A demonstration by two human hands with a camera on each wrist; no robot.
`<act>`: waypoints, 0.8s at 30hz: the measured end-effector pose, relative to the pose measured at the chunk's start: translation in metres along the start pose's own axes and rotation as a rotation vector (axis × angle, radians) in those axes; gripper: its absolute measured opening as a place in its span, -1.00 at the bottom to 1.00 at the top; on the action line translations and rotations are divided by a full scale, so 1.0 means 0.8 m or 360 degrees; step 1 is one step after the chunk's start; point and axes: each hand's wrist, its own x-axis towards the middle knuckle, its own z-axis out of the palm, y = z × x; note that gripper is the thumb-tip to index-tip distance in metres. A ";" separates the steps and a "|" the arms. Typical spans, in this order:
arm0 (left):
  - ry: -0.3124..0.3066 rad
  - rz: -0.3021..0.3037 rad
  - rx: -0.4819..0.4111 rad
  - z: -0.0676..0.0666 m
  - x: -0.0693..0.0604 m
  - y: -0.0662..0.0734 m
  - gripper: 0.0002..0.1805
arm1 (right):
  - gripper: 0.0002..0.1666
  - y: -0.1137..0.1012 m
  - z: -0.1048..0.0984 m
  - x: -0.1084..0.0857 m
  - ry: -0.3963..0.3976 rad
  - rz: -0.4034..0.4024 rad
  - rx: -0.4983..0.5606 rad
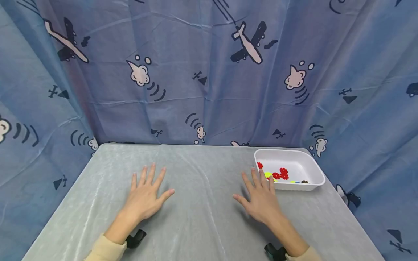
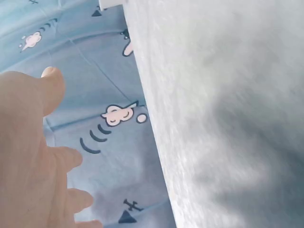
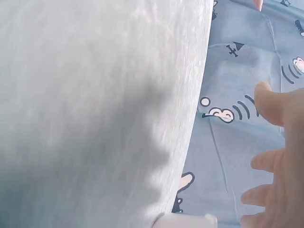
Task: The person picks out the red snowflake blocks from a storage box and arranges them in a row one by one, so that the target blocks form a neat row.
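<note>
In the head view my left hand (image 1: pixel 143 197) is spread flat over the left half of the table, palm down, holding nothing. My right hand (image 1: pixel 261 199) is spread in the same way on the right, and its fingertips overlap the near left corner of a white plastic tray (image 1: pixel 307 170) in the view. Whether they touch it I cannot tell. Inside the tray lie several red flower-shaped pieces (image 1: pixel 283 173), with yellow pieces (image 1: pixel 267 174) and a dark brown one (image 1: pixel 304 181) near the front wall. Both wrist views show the left hand (image 2: pixel 28 152) and right hand (image 3: pixel 280 166) with extended fingers.
A pale grey cloth covers the table (image 1: pixel 196 217). Behind it and at both sides hangs a blue curtain (image 1: pixel 183 47) printed with planes and clouds. The tray stands near the table's back right edge. A dark wrist camera (image 1: pixel 136 238) sits under the left wrist.
</note>
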 end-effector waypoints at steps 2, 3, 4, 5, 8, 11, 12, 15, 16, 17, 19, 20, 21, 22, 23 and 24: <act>0.0000 0.0004 -0.0006 0.002 0.005 0.005 -0.10 | -0.01 0.003 -0.001 0.000 -0.0006 0.0006 0.0004; 0.0001 0.0009 -0.0005 0.003 0.007 0.009 -0.11 | -0.01 0.005 -0.001 0.000 -0.0013 0.0010 0.0009; -0.0001 0.0015 -0.0009 0.004 0.010 0.012 -0.11 | -0.01 0.006 -0.002 0.000 -0.0012 0.0015 0.0018; -0.0003 0.0023 -0.0012 0.005 0.013 0.016 -0.11 | -0.02 0.008 -0.002 0.000 -0.0010 0.0019 0.0020; -0.0021 0.0055 -0.0029 0.009 0.025 0.030 -0.11 | -0.02 0.017 -0.005 -0.002 -0.0015 0.0046 0.0038; -0.0053 0.0070 -0.0038 0.013 0.035 0.043 -0.11 | -0.03 0.027 -0.009 -0.004 -0.0025 0.0074 0.0055; -0.0061 0.0071 -0.0042 0.015 0.038 0.047 -0.12 | -0.03 0.031 -0.011 -0.004 -0.0033 0.0080 0.0054; -0.0070 0.0056 -0.0054 0.019 0.048 0.057 -0.15 | -0.04 0.042 -0.015 -0.004 -0.0045 0.0089 0.0049; -0.0065 0.0053 -0.0059 0.020 0.051 0.060 -0.15 | -0.05 0.046 -0.017 -0.004 -0.0048 0.0091 0.0040; -0.0059 0.0051 -0.0060 0.021 0.055 0.064 -0.16 | -0.05 0.051 -0.019 -0.004 -0.0048 0.0093 0.0035; -0.0048 0.0059 -0.0062 0.024 0.062 0.072 -0.17 | -0.07 0.061 -0.025 -0.003 -0.0028 0.0102 0.0036; -0.0049 0.0066 -0.0059 0.025 0.065 0.076 -0.18 | -0.07 0.066 -0.028 -0.004 -0.0026 0.0111 0.0036; -0.0048 0.0076 -0.0060 0.025 0.068 0.081 -0.18 | -0.09 0.072 -0.031 -0.004 -0.0017 0.0120 0.0035; -0.0048 0.0086 -0.0058 0.027 0.071 0.086 -0.17 | -0.10 0.078 -0.033 -0.004 -0.0016 0.0132 0.0037; -0.0053 0.0095 -0.0055 0.027 0.074 0.092 -0.17 | -0.12 0.084 -0.036 -0.004 -0.0012 0.0139 0.0041; -0.0057 0.0107 -0.0052 0.028 0.077 0.098 -0.17 | -0.14 0.091 -0.038 -0.004 -0.0005 0.0147 0.0043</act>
